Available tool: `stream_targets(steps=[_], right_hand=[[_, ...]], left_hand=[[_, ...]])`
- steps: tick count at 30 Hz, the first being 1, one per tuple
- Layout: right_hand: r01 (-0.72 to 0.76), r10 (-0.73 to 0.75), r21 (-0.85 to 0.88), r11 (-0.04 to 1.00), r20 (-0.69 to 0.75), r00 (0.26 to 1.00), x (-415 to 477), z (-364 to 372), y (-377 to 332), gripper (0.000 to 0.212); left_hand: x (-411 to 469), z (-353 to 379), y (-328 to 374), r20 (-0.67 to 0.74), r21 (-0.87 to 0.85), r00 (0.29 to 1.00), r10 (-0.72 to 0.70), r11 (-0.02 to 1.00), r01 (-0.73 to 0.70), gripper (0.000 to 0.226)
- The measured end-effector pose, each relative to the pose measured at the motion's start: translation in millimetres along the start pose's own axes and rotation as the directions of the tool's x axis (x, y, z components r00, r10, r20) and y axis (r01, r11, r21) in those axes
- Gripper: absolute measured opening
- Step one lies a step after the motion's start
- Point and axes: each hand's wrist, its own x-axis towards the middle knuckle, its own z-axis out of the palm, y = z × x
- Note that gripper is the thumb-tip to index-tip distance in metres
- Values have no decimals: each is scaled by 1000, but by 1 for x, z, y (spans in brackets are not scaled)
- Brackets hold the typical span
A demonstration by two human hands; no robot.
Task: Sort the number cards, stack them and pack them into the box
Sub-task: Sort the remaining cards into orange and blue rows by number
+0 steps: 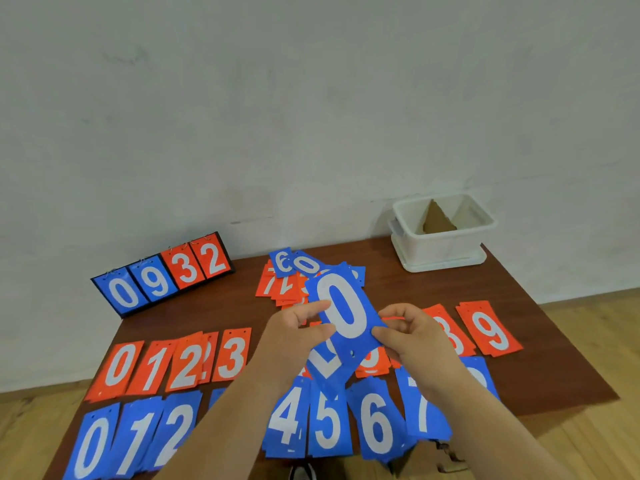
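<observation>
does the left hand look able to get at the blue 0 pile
Probably yes: the blue 0 pile lies uncovered on that hand's side, nothing standing between, though the left hand pinches the held blue cards.

Dark brown tabletop (547, 375) sits vs. a pale grey wall (311, 98), w/ light wood floor (609, 348) showing L and R of it. At the tabletop's far left corner a black flip scoreboard (162, 275) stands leaning back. It reads 0, 9 on blue and 3, 2 on red, the plates hung on small rings.
</observation>
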Motion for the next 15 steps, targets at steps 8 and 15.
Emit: stream_targets(steps=[8, 15], right_hand=[[-1, 35, 153, 988, -223, 974, 12, -24, -7, 29], [67, -36, 86, 994, -324, 946, 15, -27, -13, 35]], left_hand=[[7, -15, -7, -397, -99, 917, -42, 995, 3, 40], [3, -6, -17, -365, -65, 927, -85, 996, 65, 42]])
